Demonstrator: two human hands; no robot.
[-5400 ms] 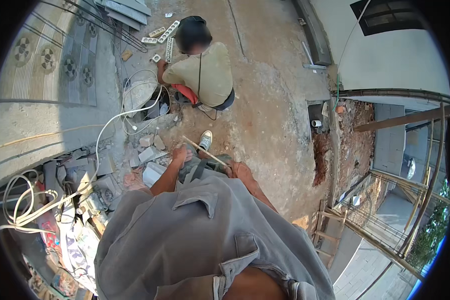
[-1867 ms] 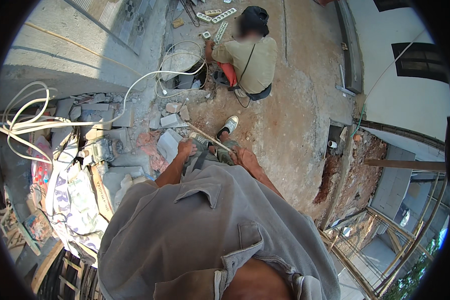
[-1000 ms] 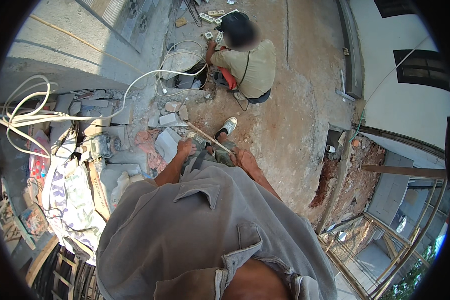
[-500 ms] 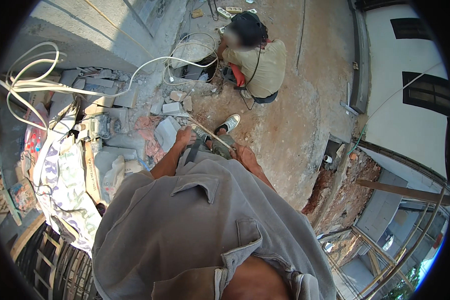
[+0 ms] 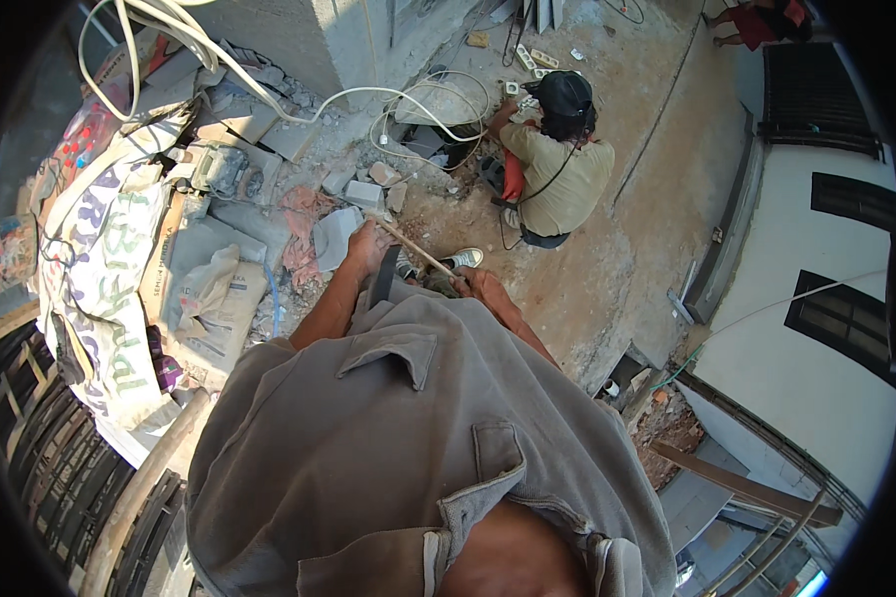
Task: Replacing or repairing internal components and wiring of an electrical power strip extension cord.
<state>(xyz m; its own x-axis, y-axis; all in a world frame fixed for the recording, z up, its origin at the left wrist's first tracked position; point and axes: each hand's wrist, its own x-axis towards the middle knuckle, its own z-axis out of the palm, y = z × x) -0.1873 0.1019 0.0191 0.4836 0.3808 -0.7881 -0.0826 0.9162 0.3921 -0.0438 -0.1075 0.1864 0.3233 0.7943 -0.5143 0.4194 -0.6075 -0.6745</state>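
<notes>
My right hand [image 5: 485, 290] is closed around the lower end of a thin wooden stick [image 5: 415, 246], which slants up and left in front of my body. My left hand [image 5: 366, 247] is curled beside the stick's upper end; its grip is partly hidden. A dark flat strip [image 5: 382, 277] runs from beside that hand down towards my shirt, and I cannot tell what it is. Below the stick, my shoe [image 5: 465, 258] shows on the dirt. Pale blocks [image 5: 364, 194] lie just beyond my left hand.
A person [image 5: 560, 169] in a cap crouches ahead, near white power strips [image 5: 538, 62]. A white cable [image 5: 358, 92] loops over rubble and a hole. Sacks [image 5: 114, 269] and paper bags [image 5: 224, 308] lie left. A white wall [image 5: 767, 358] stands right; another person [image 5: 762, 22] is far right.
The view has shifted, bringing another person in at the far right. The crouching person now reaches forward towards the power strips. My hands stay around the stick in much the same pose.
</notes>
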